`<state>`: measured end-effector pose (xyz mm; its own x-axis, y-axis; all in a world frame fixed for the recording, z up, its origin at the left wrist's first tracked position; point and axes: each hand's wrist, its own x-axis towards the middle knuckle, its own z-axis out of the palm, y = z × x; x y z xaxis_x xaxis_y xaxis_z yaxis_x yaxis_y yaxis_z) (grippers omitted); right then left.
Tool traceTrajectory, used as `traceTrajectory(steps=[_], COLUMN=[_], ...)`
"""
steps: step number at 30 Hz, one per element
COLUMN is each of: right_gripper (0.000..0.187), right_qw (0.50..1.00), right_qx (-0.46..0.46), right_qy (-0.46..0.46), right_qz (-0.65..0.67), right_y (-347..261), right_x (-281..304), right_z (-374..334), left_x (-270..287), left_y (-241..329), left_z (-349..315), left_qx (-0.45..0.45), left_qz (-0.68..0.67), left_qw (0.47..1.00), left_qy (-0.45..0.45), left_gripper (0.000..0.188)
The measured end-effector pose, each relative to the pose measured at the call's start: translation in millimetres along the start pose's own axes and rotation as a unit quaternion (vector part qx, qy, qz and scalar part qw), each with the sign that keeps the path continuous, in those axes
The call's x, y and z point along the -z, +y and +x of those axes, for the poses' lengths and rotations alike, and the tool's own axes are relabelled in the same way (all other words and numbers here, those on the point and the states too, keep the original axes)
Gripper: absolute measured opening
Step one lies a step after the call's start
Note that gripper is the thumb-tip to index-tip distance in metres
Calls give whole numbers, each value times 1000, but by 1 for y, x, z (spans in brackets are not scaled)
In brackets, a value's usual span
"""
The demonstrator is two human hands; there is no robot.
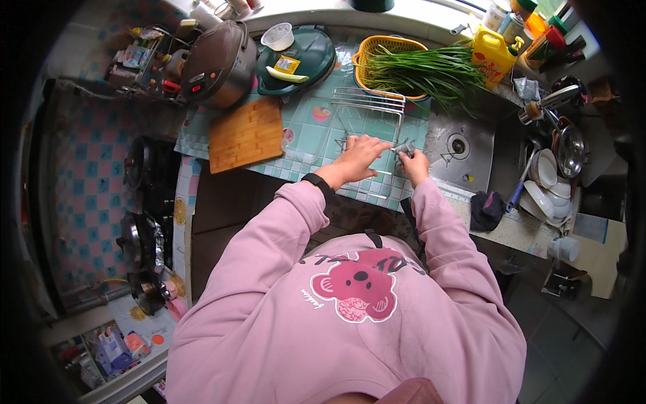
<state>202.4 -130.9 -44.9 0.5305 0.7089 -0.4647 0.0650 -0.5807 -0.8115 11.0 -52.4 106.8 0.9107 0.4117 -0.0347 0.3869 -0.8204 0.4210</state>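
Observation:
A wire rack (369, 99) of bent metal rods stands on the tiled counter in front of me. My left hand (362, 156) lies over its near part, fingers stretched out and thumb apart, with the forefinger reaching toward a small grey piece (405, 146) at the rack's right side. That piece is pinched by my right hand (415, 165), closed with its fingers curled. It looks crumpled or clip-like, too small to name. Whether my left fingertips touch it, I cannot tell. A wooden cutting board (247, 135) lies to the left.
Beyond the rack, green leafy stalks (431, 71) fill a yellow basket (363, 50). A steel sink (452, 161) is on the right, with stacked dishes (548, 192) past it. A brown cooker (219, 64) and a dark green lid (311, 64) stand at back left.

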Motion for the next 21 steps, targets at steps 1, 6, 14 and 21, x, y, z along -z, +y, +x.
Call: traceTrajectory(steps=[1,6,14,21], right_gripper=[29,43,30,25], right_qw=[999,984,972,975], right_qx=[-22,75,46,51], right_qy=[-24,25,-47,-60], right_qz=[-18,-162,-226,-210], right_y=[1,3,-19,22], right_x=[0,2,4,47], right_z=[1,-14,-42,-31], left_x=[2,12,16,5], left_y=[0,-5,-15,0], left_z=[0,-1,-7,-24], left_qx=[-8,-148,-51,75], left_qz=[0,116,149,103], left_qw=[1000,979,985,992], left_qy=[-14,-72,-64,17], left_gripper=[79,60,48,68])
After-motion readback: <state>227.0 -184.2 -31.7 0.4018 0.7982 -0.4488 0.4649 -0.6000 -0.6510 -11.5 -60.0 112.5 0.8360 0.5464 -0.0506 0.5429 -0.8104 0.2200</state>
